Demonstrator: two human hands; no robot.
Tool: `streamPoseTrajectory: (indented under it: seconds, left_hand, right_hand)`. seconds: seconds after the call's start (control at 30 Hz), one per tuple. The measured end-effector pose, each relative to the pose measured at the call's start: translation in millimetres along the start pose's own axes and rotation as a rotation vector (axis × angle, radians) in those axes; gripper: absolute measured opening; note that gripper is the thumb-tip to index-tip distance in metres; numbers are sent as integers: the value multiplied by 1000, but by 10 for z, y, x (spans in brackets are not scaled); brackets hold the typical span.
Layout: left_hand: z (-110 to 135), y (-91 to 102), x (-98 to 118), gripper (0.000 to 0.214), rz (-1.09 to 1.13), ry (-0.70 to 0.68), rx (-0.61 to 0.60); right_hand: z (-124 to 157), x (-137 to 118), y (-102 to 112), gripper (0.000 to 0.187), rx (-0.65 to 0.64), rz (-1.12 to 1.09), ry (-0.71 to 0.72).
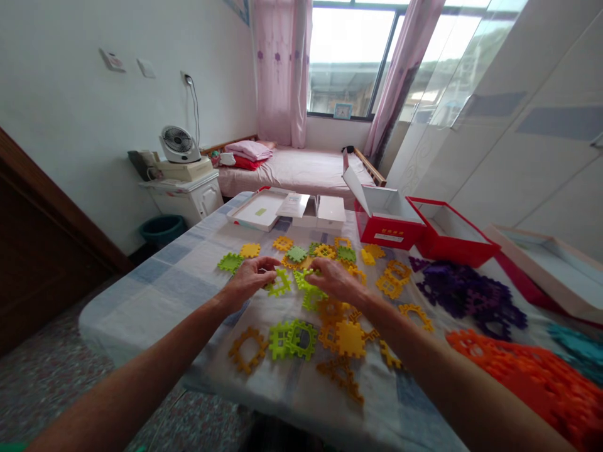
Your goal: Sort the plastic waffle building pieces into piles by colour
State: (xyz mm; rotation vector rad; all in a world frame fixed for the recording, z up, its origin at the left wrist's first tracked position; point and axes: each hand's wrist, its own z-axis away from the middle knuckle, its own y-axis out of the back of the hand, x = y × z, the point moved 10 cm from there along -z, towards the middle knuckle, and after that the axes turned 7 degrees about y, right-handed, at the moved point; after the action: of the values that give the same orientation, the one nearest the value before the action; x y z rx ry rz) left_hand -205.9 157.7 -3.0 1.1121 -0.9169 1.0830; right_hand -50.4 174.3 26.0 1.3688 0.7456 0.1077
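Note:
Both my hands reach over a table (pixel 141 295) covered with a checked cloth and strewn with flat plastic puzzle tiles. My left hand (pixel 249 276) rests with curled fingers on a light green tile (pixel 281 284). My right hand (pixel 332 276) lies just right of it, fingers bent down over another green tile (pixel 303 276); whether it grips the tile I cannot tell. Nearer me lie a joined green pair (pixel 294 339), a yellow tile (pixel 349 338) and an orange frame tile (pixel 247 348). More yellow and green tiles (pixel 296 253) lie beyond my hands.
Purple tiles (pixel 466 292), an orange heap (pixel 522 370) and teal tiles (pixel 579 345) lie at the right. Open red boxes (pixel 443 235) and white boxes (pixel 292 210) stand at the table's far side. A bed (pixel 296 166), a cabinet with a fan (pixel 179 144) and a bin (pixel 162 229) lie beyond.

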Motion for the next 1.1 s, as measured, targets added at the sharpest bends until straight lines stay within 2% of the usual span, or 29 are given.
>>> streamPoseTrajectory:
  seconds: [0.1,0.23,0.4,0.53,0.6,0.67,0.73,0.83,0.97,1.1]
  left_hand:
    - [16,80,-20,50,24,20,20]
    - [60,72,-52,46,24,52,-40]
    - [111,-193,-83,43,-20,81,-206]
    - [139,-316,-47,40,-12,65,-288]
    - [169,-297,-3,36,-25,43,-301]
    - [239,-321,40,33,-100,11,-359]
    - [361,-433,62,35,-217,-29,-479]
    - [531,-625,42,40,-394,-85,-608]
    - [555,-732,-8,39,-560,-109,-577]
    - [529,-773,17,36,-707,-183,-559]
  right_hand:
    - [-54,-82,-115,18,0,64,-15]
    - [-51,-133,-202,27,2,89,-3]
    - [-52,-59,-196,41,-9,2,0]
    - [-31,44,11,57,39,-70,-13]
    - [19,54,93,53,8,-109,25]
    - [96,13,54,40,-110,-118,93]
    - [182,-58,-42,28,-216,-64,168]
    - [230,-125,-142,21,-243,96,194]
    - [202,-134,-231,24,-282,220,131]
    - [172,-166,-270,28,-283,136,195]
